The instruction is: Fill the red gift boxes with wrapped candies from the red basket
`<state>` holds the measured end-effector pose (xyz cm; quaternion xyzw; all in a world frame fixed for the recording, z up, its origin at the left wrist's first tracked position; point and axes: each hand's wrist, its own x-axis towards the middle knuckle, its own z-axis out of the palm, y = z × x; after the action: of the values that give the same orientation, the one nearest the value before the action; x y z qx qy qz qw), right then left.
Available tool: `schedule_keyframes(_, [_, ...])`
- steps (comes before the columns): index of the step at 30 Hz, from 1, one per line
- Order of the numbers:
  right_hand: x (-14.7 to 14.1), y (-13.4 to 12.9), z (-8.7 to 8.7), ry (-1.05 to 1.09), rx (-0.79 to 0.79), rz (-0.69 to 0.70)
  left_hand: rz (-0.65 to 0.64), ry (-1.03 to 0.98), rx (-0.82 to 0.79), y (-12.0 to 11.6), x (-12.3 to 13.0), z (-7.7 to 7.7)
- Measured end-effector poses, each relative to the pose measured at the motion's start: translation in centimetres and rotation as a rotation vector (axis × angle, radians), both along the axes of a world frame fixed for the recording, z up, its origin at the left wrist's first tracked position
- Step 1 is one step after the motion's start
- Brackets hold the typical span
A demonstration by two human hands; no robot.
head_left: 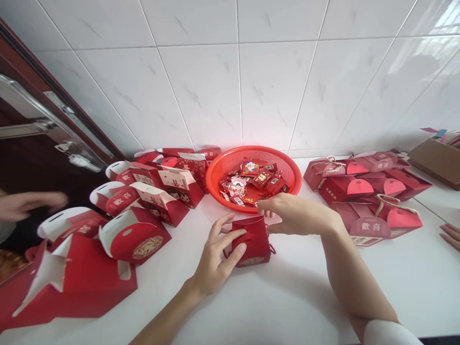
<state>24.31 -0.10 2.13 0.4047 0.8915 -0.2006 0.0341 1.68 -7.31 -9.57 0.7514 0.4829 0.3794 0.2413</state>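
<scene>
Nearby, basket (219,182) of wrapped sweets (251,182)

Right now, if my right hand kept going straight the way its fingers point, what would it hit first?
Most likely the rim of the red plastic basket, just beyond the fingers of your right hand; depth is unclear, so they may pass just above it.

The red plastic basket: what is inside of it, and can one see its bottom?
Inside the red plastic basket lies a pile of small red printed packets. The pile covers the middle of the bottom, so that part cannot be seen.
</scene>
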Motion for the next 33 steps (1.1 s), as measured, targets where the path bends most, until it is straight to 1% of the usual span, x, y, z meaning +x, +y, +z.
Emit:
schedule_keyframes(3, [0.0,0.0,-0.1,-0.007,0.023,-0.005,0.023,0.006,0.060,0.2,0.2,0.0])
schedule_keyframes(8, [-0.4,0.0,-0.5,-0.034,-0.034,0.061,0.039,-0.020,0.126,0.4,0.3,-0.2])
schedule_keyframes(11, [-0.8,0.0,-0.9,-0.066,-0.080,0.081,0.044,-0.003,0.140,0.5,0.3,-0.3])
schedule_keyframes(15, [-1.2,-0.2,-1.0,-0.101,-0.097,0.062,0.044,0.031,0.125,0.4,0.5,-0.5])
schedule_keyframes(17, [-1.3,-0.3,-0.9,-0.116,-0.090,0.062,0.059,0.005,0.081,0.2,0.6,-0.5])
schedule_keyframes(19, [-1.4,-0.4,-0.8,-0.133,-0.080,0.061,0.047,-0.045,-0.019,0.2,0.7,-0.5])
schedule_keyframes(21, [-1.3,-0.5,-0.8,-0.143,-0.069,0.048,0.007,-0.107,-0.132,0.2,0.7,-0.3])
schedule_keyframes(23, [-1.0,-0.6,-1.1,-0.126,-0.074,0.033,-0.033,-0.155,-0.207,0.4,0.6,-0.1])
schedule_keyframes(25, [-0.4,-0.9,-1.6,-0.071,-0.104,0.025,-0.056,-0.184,-0.238,0.6,0.4,0.1])
schedule_keyframes(27, [0.4,-1.4,-2.6,0.017,-0.141,0.028,-0.070,-0.206,-0.252,0.9,0.4,0.2])
schedule_keyframes(30, [1.6,-2.1,-4.5,0.165,-0.188,0.010,-0.085,-0.218,-0.250,1.2,0.5,0.2])
schedule_keyframes(33, [2.5,-2.8,-6.3,0.293,-0.207,-0.055,-0.115,-0.178,-0.231,1.5,0.9,0.1])
